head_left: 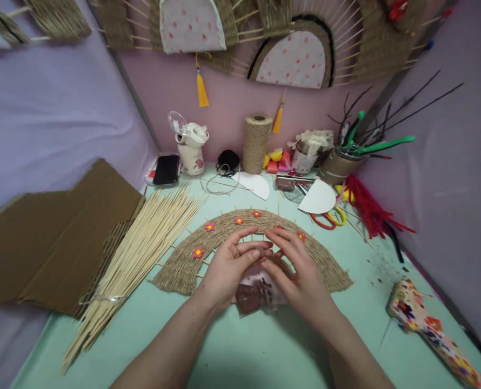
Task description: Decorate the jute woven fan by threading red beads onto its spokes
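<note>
Over the middle of the table, my left hand (229, 266) pinches a small lump of brown clay (261, 252) between thumb and fingers. Facing it, my right hand (298, 270) has its fingers curved and apart, the tips close to the lump; whether they touch it I cannot tell. Below them lies brown modelling clay in a clear wrapper (249, 299). Behind and under both hands spreads a fan-shaped woven twine piece (175, 272) on thin sticks, with several red flowers (210, 227) with yellow centres on its band. My hands hide part of its centre.
Left are a bundle of thin wooden sticks (139, 243) and folded cardboard (58, 237). Along the back stand a twine spool (257, 146), a white pot (192, 154) and a can of pliers (340, 165). Scissors (325, 220) and a flower-patterned glue gun (421, 319) lie right.
</note>
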